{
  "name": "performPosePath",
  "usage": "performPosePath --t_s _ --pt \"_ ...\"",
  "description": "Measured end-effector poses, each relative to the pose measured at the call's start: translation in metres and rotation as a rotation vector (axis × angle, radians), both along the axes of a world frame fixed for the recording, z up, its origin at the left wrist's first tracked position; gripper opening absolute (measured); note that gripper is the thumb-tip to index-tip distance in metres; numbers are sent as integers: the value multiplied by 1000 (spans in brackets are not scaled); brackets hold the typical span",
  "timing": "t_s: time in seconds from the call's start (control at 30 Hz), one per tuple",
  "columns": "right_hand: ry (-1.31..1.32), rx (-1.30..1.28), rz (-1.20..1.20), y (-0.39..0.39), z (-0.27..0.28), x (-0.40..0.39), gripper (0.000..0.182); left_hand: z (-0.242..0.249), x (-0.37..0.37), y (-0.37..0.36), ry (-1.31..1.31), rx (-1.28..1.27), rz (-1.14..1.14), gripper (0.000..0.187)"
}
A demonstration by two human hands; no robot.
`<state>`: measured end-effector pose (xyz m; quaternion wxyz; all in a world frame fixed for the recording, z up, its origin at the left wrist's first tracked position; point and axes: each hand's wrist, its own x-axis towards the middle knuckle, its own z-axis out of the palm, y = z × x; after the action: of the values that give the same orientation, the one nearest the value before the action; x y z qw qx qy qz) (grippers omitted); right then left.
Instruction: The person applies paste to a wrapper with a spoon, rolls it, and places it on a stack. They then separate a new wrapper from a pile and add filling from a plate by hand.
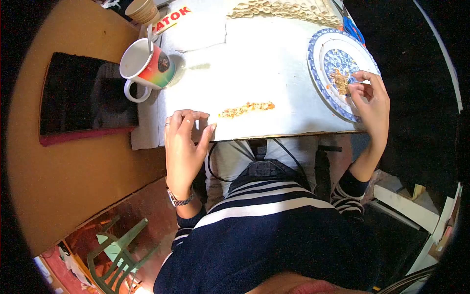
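A line of orange and tan crumbly filling (247,110) lies on the white work surface (254,63) near its front edge. To the left of that line, my left hand (185,142) rests at the edge with its thumb and fingers apart and nothing between them. Over the blue-and-white plate (318,78) at the right, my right hand (371,100) has its fingers bent at a small pile of the same filling (340,82). Whether any filling is between those fingertips is too small to tell.
A colourful mug (159,66) with a spoon stands at the left, beside a dark flat device (88,93). Behind are a paper cup (141,11), a lettered packet (171,19), stacked pale folded pieces (289,11) and blue-handled scissors (353,30).
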<state>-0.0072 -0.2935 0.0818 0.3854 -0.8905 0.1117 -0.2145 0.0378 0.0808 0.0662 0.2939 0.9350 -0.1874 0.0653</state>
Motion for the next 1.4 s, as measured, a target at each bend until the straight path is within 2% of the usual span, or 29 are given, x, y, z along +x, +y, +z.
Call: performPosePath --t_s 0.27,0.47,0.6,0.8,1.0,1.23,1.33,1.37,1.4 --pt "-6 -64 54 0 -2 -1 29 -3 -1 -2 14 -18 13 21" --pt "-34 -451 51 -1 -2 -1 16 -2 1 -3 56 -18 13 22" --pt "8 -490 -84 7 2 2 15 -3 -2 -9 -25 9 42 24" --pt "99 -557 -111 -4 -5 -5 16 -3 -2 -10 15 -19 54 24" --pt "-62 -622 -119 -6 -7 -5 17 -7 1 -9 26 -27 27 23" --pt "10 -642 -136 -1 -2 -7 15 -7 1 -11 18 -26 29 29" --pt "-86 -583 -131 4 -3 -5 14 -4 1 -12 44 -76 29 32" --pt "-114 -563 -128 5 -4 -5 16 -3 1 -14 -137 -123 -9 32" --pt "-141 -541 -128 5 -6 -6 17 4 -5 -15 -112 -266 -129 30"
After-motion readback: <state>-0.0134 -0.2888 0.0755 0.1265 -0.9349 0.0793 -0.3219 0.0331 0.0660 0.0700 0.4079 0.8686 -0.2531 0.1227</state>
